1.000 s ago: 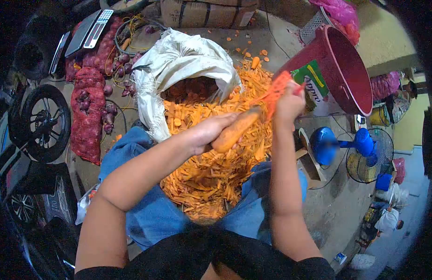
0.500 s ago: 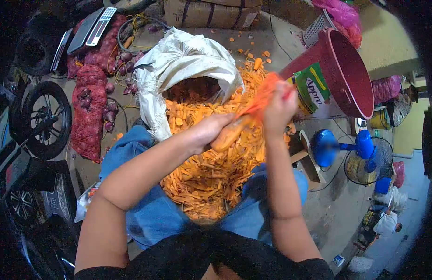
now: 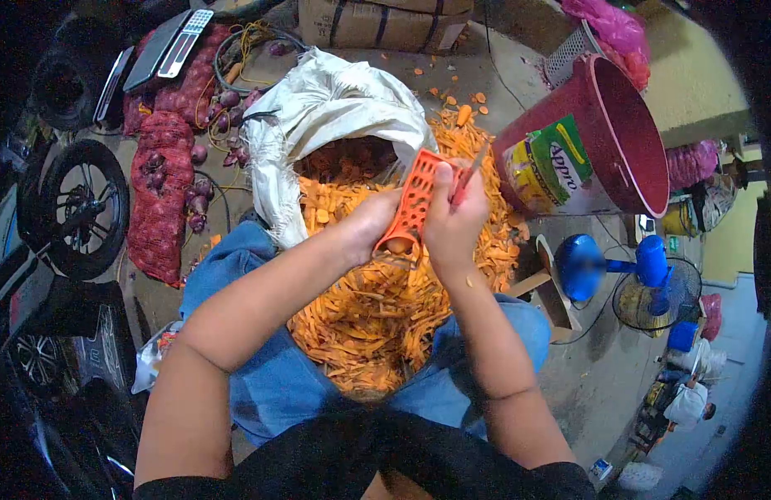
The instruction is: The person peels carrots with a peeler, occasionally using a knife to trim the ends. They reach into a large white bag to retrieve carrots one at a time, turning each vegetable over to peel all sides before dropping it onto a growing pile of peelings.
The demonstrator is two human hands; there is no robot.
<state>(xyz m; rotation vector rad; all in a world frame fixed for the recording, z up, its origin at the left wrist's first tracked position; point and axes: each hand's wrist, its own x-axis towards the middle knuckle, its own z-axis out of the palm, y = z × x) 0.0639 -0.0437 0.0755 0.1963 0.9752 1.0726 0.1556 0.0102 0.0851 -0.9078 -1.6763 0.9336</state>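
Concrete floor [image 3: 593,375]: carrot peel heap [image 3: 369,325], white sack [image 3: 319,108], onion bags [image 3: 160,192].

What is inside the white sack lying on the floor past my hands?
Through the open mouth of the white sack, orange carrots show, piled in shadow. How far down they go cannot be seen, because the folded cloth covers the rest.

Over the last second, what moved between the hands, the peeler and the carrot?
The right hand drew the orange peeler back along the carrot, from its far tip toward the left hand; the peeler now covers most of it. Nothing was let go: left hand grips the carrot, right hand the peeler. The white sack, red bucket and pile of peelings stayed put.
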